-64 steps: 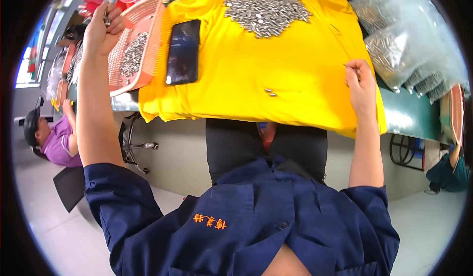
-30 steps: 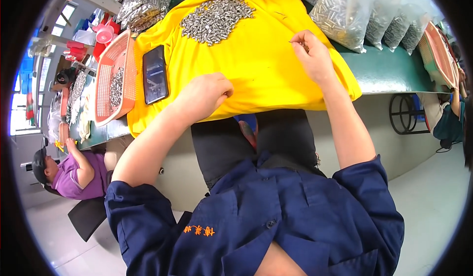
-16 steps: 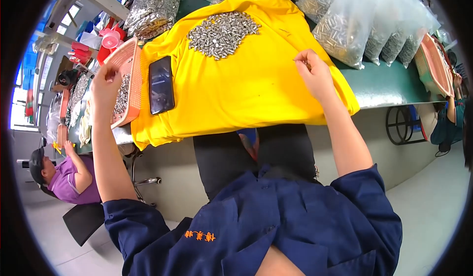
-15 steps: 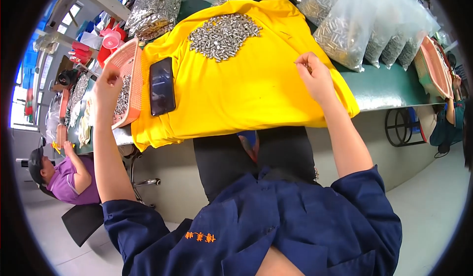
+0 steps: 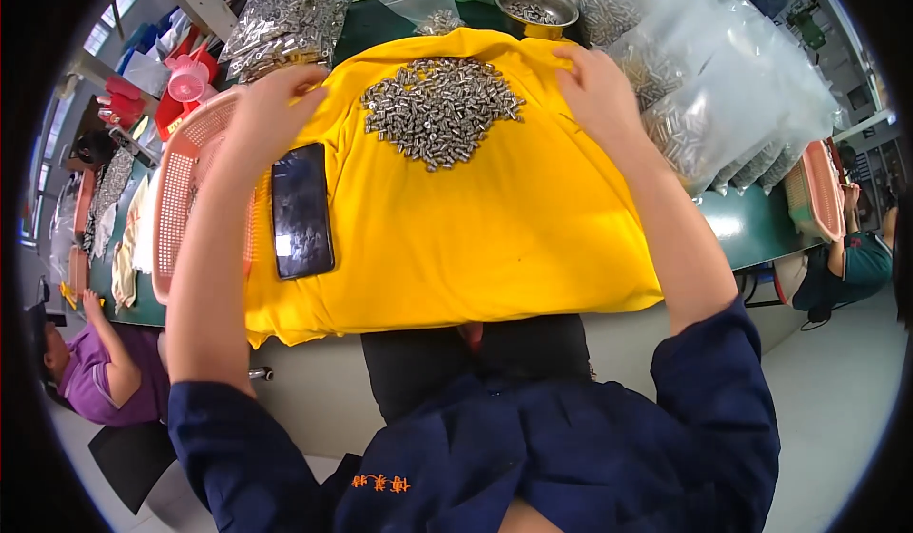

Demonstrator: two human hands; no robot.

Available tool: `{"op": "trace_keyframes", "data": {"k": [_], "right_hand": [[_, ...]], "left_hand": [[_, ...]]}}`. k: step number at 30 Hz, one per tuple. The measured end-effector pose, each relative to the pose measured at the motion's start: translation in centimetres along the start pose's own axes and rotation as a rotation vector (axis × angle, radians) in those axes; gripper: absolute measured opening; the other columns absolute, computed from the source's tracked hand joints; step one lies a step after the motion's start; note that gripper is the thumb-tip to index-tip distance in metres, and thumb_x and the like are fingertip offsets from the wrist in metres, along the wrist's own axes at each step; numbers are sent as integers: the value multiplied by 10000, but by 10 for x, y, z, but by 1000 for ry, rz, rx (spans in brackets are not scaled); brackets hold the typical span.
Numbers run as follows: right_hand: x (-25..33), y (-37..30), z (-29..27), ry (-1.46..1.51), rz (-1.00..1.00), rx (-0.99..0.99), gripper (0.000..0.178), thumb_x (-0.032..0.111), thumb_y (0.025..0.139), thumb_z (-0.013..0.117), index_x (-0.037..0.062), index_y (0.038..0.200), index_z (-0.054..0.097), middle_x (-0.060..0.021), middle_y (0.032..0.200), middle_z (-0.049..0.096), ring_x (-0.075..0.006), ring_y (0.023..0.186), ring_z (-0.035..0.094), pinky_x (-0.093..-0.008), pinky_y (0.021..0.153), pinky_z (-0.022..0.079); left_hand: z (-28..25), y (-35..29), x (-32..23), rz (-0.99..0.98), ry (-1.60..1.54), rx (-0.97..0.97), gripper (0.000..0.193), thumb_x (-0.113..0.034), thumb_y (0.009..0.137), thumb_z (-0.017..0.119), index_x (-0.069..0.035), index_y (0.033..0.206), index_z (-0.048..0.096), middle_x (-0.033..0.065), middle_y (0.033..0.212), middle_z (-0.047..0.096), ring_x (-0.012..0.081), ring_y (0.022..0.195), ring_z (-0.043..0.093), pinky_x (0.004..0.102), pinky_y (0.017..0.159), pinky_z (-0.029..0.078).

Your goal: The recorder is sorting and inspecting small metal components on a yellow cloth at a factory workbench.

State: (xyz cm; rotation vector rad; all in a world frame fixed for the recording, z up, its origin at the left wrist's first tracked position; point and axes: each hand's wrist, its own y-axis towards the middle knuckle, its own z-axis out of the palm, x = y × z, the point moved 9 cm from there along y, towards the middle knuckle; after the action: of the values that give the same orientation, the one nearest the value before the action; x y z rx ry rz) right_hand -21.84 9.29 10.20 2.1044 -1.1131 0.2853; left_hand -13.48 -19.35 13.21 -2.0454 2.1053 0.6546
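A green tabletop (image 5: pixel 751 224) carries a spread yellow cloth (image 5: pixel 466 238), with a heap of small metal cylinders (image 5: pixel 437 110) on its far half and a black smartphone (image 5: pixel 303 212) toward its left side. A pink mesh basket (image 5: pixel 181 176) stands left; clear bags of metal parts (image 5: pixel 680 134) stand right. Co-workers in purple (image 5: pixel 109 376) and dark green (image 5: pixel 861 262) sit at either side. Both forearms reach forward, the left hand (image 5: pixel 276 105) and right hand (image 5: pixel 604 91) at the cloth's far corners, flanking the heap. Each curls fingers toward thumb, narrowly spaced; whether they pinch fabric, I cannot tell.
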Motion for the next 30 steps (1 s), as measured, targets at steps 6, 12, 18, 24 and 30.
{"op": "trace_keyframes", "data": {"k": [6, 12, 18, 24, 30], "right_hand": [[-17, 38, 67, -483, -37, -5, 397, 294, 693, 639, 27, 970, 539, -154, 869, 538, -298, 871, 530, -353, 734, 449], [-34, 51, 80, -506, 15, 88, 223, 279, 745, 566, 66, 810, 565, -126, 788, 570, -304, 736, 568, -372, 653, 465], [-14, 58, 31, -186, 15, -83, 171, 214, 742, 503, 64, 781, 577, -143, 751, 579, -328, 750, 549, -398, 647, 447], [-14, 51, 8, -133, 45, -191, 232, 226, 741, 498, 88, 901, 593, -157, 833, 574, -334, 814, 537, -395, 724, 427], [-16, 55, 20, -155, 93, -148, 241, 230, 751, 487, 73, 907, 584, -143, 832, 592, -318, 804, 556, -366, 706, 433]], "left_hand": [[78, 58, 48, -56, 408, -5, 495, -249, 753, 547, -29, 1176, 415, 209, 996, 554, 320, 942, 532, 386, 794, 439], [73, 62, 64, -113, 145, -96, 325, -267, 747, 576, -43, 983, 572, 156, 893, 605, 290, 845, 578, 356, 734, 453], [41, 40, 58, -153, -181, -259, 284, -266, 749, 596, -83, 967, 596, 119, 786, 612, 218, 711, 588, 287, 665, 445], [31, 23, 78, -116, -309, -404, 270, -253, 753, 600, -95, 972, 599, 94, 746, 606, 179, 643, 563, 263, 618, 436], [35, 28, 65, -138, -262, -352, 295, -276, 738, 611, -91, 969, 598, 100, 754, 610, 193, 671, 577, 263, 644, 442]]}}
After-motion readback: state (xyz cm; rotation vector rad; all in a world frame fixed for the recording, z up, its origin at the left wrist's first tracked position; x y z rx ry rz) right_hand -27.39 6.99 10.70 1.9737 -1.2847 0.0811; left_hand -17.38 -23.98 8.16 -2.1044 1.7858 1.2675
